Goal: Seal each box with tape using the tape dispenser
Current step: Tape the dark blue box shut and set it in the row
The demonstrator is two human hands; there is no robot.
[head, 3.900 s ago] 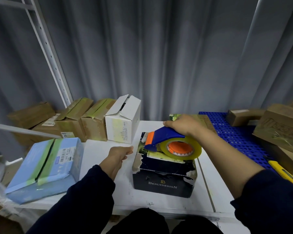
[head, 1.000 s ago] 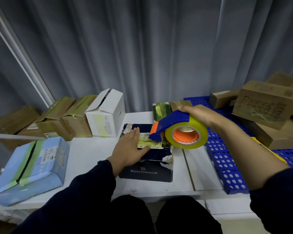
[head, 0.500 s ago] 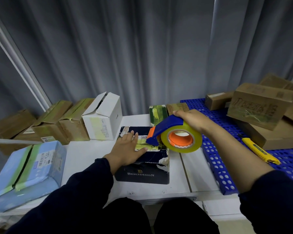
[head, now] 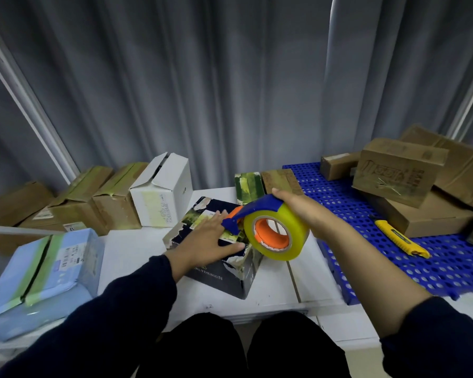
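left hand (head: 208, 241): flat on top of the dark box, fingers straight and spread, palm pressing down.
right hand (head: 298, 208): fingers curled round the blue handle of the tape dispenser, holding it from the right.
tape dispenser (head: 284, 222): blue frame, yellow tape roll on an orange core. its blue nose is low over the box top, just beside the left fingertips; i cannot tell whether it touches. the roll hangs over the box's right edge.
dark box (head: 219, 276): on the white table, near its front edge, turned so one corner faces the person. its skin is torn and patched with yellowish tape, with pale lettering on the near side.
table (head: 131, 249): white, with a seam running front to back right of the box.
white box (head: 164, 197): behind the dark box to the left, top flaps partly up.
brown boxes (head: 93, 197): in a row left of the white box, with greenish tape on top.
light blue box (head: 44, 268): at the table's left edge, taped in green strips.
blue mat (head: 448, 268): perforated, to the right, carrying more cardboard boxes.
yellow knife (head: 399, 237): lying on the blue mat, well apart from both hands.
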